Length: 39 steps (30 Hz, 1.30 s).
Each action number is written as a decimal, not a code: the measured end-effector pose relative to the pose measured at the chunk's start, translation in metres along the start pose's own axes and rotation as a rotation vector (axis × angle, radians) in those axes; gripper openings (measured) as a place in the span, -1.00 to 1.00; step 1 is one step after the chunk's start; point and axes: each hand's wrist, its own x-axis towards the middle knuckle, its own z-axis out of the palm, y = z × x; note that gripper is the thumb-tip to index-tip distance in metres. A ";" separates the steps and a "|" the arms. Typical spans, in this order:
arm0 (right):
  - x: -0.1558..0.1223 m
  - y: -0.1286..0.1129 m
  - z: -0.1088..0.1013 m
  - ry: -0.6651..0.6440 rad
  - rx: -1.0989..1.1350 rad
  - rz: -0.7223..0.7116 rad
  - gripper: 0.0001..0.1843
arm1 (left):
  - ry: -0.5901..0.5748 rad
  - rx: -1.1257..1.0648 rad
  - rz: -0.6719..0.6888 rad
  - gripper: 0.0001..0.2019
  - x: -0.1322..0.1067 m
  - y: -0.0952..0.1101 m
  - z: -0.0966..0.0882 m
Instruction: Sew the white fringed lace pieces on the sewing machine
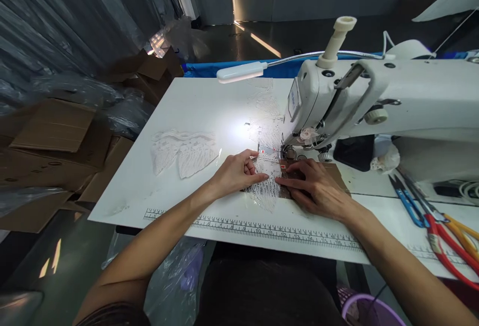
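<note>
A strip of white lace (268, 186) lies under the needle area of a white sewing machine (307, 96) and runs back across the table. My left hand (236, 172) is at the lace's left edge, thumb and forefinger apart with their tips on it, the other fingers curled. Spread fingers of my right hand (314, 186) rest flat on a brown plate (335, 173) beside the needle, one fingertip at the lace's right edge. Neither hand pinches the lace. The machine head partly hides the needle and presser foot.
Another lace piece (196, 154) lies to the left on the white table (157, 111). A lamp (241, 72) hangs above. Blue snips (407, 201) and red-handled scissors (437, 236) lie right. Cardboard boxes (56, 141) stand left; a purple basket (370, 308) is below.
</note>
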 end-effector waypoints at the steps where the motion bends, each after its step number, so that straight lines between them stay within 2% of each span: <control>1: 0.000 0.000 0.000 0.001 -0.003 -0.002 -0.60 | 0.003 0.008 0.004 -0.40 0.000 0.000 0.000; 9: -0.001 -0.001 0.000 0.004 -0.011 0.008 -0.62 | 0.023 0.069 0.039 -0.51 -0.001 -0.002 0.001; 12: 0.000 -0.003 -0.001 0.014 -0.007 0.020 -0.61 | 0.059 0.156 0.114 -0.52 -0.001 -0.005 -0.002; 14: 0.001 -0.005 -0.002 0.018 -0.006 0.024 -0.62 | 0.192 0.338 0.254 -0.59 0.002 -0.006 -0.003; 16: 0.001 -0.006 -0.002 0.026 -0.003 0.021 -0.63 | 0.288 0.594 0.499 -0.71 0.009 -0.004 -0.003; 17: 0.001 -0.006 -0.002 0.032 -0.003 0.019 -0.64 | 0.277 0.716 0.646 -0.75 0.014 -0.003 -0.002; 19: 0.001 -0.007 -0.002 0.045 -0.008 0.018 -0.63 | 0.151 0.898 0.908 -0.77 0.024 0.000 0.000; 21: 0.001 -0.007 -0.002 0.048 -0.013 0.019 -0.62 | 0.044 1.012 1.029 -0.74 0.033 0.001 0.004; 27: 0.001 -0.007 -0.001 0.035 -0.030 0.031 -0.59 | -0.031 1.131 0.933 -0.55 0.037 -0.005 0.007; 31: 0.002 -0.005 0.001 0.068 -0.044 0.028 -0.60 | -0.048 1.146 0.876 -0.54 0.036 -0.002 0.008; 39: 0.003 0.003 0.006 0.131 -0.028 0.051 -0.62 | -0.031 1.057 0.805 -0.54 0.049 -0.001 0.012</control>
